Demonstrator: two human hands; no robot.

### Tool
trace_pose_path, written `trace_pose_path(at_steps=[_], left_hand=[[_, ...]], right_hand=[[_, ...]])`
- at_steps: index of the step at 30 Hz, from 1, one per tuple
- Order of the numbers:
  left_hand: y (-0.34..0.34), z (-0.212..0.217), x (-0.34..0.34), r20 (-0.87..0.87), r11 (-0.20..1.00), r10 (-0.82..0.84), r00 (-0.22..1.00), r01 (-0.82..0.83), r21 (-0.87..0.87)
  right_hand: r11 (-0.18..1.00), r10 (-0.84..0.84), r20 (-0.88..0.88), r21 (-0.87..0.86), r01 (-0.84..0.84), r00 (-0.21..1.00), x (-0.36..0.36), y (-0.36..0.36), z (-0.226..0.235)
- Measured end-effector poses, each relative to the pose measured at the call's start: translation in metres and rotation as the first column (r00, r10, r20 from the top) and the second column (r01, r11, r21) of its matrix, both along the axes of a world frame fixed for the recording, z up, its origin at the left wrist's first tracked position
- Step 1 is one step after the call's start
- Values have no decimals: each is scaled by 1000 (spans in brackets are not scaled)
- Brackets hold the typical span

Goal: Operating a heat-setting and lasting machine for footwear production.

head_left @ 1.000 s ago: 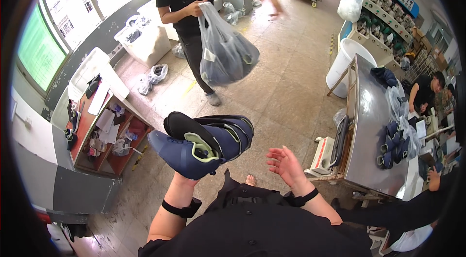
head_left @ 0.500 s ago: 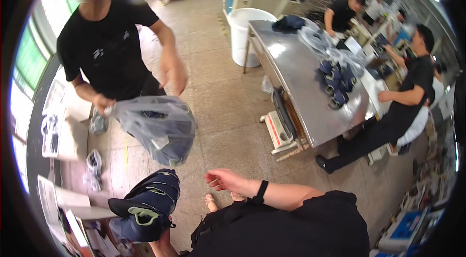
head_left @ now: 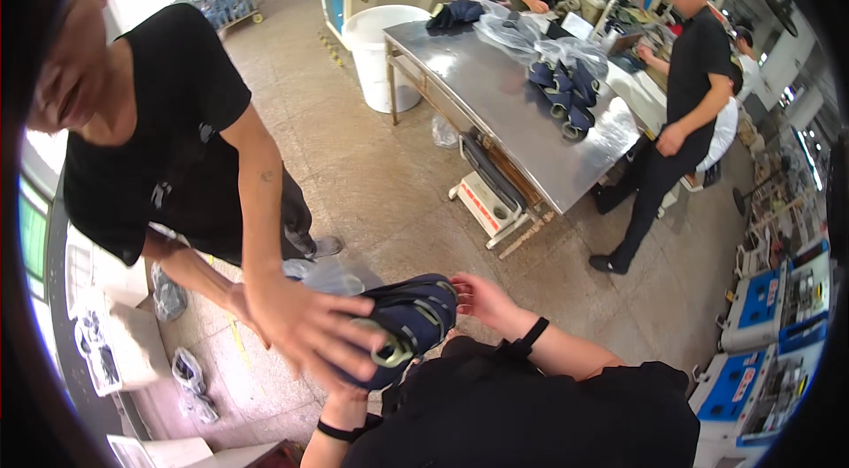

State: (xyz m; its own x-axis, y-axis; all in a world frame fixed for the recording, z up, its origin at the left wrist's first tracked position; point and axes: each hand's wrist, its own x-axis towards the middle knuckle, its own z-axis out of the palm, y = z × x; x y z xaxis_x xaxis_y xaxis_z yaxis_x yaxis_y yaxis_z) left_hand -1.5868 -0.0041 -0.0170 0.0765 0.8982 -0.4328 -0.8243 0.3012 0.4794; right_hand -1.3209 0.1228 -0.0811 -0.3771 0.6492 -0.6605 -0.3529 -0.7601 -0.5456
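A stack of navy shoe uppers (head_left: 416, 313) with pale green linings lies tilted in front of my body. My left hand (head_left: 345, 410) supports it from below at the near left end, its fingers mostly hidden behind a co-worker's hand (head_left: 323, 331). That co-worker's spread hand rests over the stack's left end. At the opposite end, my right hand (head_left: 486, 302) has its slightly bent fingers apart, the tips at the stack's edge. Partly hidden behind the co-worker's arm is a clear plastic bag (head_left: 332, 278).
A metal-topped table (head_left: 478, 92) at the upper right carries more navy uppers (head_left: 566, 96) and plastic bags. A white bin (head_left: 380, 52) stands at its far end. Bagged items (head_left: 190, 371) lie on the floor at left. Blue-and-white machines (head_left: 752, 309) stand at right; other people work beyond the table.
The stack has moved right and up toward my right hand. The co-worker has leaned closer and placed a hand on it; the filled bag they held is now mostly out of sight.
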Motion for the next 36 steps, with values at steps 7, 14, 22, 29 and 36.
trace_pose_path(at_steps=[7, 14, 22, 29, 36], left_hand=[[150, -77, 82, 265, 925, -288, 920, 339, -173], [314, -80, 166, 213, 906, -344, 914, 383, -180], [481, -58, 236, 357, 946, -271, 894, 315, -70], [595, -47, 269, 360, 955, -240, 901, 286, -80], [754, -62, 281, 455, 983, -159, 876, 184, -11]], right_hand=[[910, -405, 153, -29, 414, 901, 93, 4, 5], [868, -496, 64, 4, 497, 866, 155, 76, -8], [801, -599, 79, 60, 596, 797, 246, 147, 1], [679, -730, 139, 40, 733, 669, 286, 183, -10], [596, -779, 209, -47, 802, 591, 269, 227, -7]])
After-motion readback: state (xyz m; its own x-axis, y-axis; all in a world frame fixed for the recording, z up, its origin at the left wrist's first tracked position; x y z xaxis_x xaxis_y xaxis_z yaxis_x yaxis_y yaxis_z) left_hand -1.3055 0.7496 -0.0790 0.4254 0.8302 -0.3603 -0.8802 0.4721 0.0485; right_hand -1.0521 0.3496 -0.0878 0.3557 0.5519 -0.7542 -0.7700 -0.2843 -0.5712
